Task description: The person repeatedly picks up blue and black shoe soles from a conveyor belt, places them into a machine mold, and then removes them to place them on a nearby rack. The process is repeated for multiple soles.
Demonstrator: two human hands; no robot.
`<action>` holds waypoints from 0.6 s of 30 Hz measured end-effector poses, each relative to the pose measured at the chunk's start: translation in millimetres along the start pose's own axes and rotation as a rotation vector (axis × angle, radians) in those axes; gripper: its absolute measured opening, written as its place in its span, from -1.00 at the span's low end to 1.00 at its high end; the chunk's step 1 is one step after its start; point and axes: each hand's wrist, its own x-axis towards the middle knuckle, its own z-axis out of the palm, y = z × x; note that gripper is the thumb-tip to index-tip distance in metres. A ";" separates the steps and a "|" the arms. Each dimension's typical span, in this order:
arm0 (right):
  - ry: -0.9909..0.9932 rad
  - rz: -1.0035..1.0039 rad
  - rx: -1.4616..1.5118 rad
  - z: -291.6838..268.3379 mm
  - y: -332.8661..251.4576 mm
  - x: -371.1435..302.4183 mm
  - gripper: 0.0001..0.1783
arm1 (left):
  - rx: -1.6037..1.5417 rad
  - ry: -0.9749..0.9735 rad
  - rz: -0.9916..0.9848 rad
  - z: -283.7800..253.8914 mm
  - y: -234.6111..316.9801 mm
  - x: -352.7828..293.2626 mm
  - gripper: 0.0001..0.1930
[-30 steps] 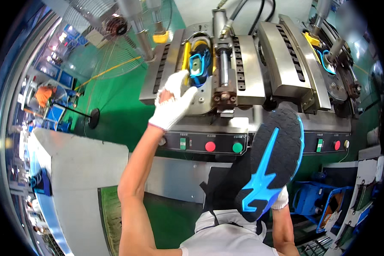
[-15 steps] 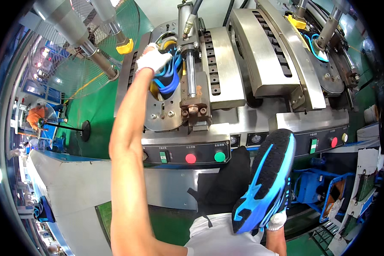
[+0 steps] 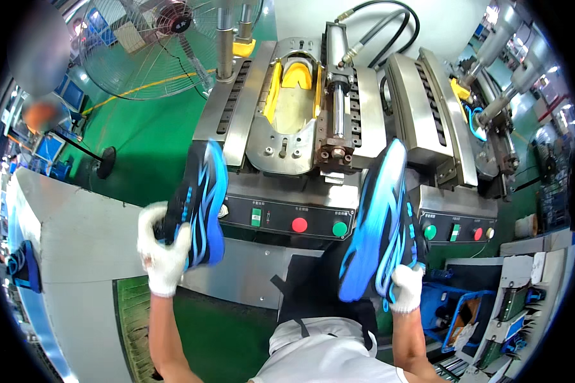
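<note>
My left hand (image 3: 165, 250), in a white knit glove, grips a black and blue sports shoe (image 3: 206, 210) by its heel end, toe pointing up and away. A matching shoe (image 3: 374, 223) hangs from my right hand (image 3: 407, 288), also gloved, with its pale blue to deep blue sole side turned toward the left. Both shoes are held in the air in front of the machine. Between and beyond them lies the press's shoe-shaped cavity (image 3: 292, 112), lined with yellow pads (image 3: 297, 76) and holding no shoe. Some fingers of my right hand are hidden behind its shoe.
Below the cavity runs a control panel (image 3: 284, 217) with red and green buttons. A second press station (image 3: 421, 115) stands to the right, with another shoe (image 3: 474, 121) in it. A wire-cage fan (image 3: 172, 19) is at the far left, and a shoe (image 3: 24, 265) lies at the left edge.
My left hand has drawn a shoe out of the cavity and brought it back, low and left. My right hand still holds its shoe, now turned more upright. The view has shifted.
</note>
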 end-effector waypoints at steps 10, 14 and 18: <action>-0.424 -0.083 -0.313 266.9 -78.2 182.6 -0.70 | 0.452 -0.081 -0.334 -16.3 -172.0 -219.6 -0.53; -0.293 -0.044 -0.695 318.5 -70.1 270.2 -0.75 | 0.419 -0.191 -0.449 -9.9 -178.1 -240.7 -0.47; -0.179 -0.214 -1.133 330.2 -41.5 365.2 -0.57 | 0.374 -0.174 -0.345 -11.2 -177.2 -235.5 -0.47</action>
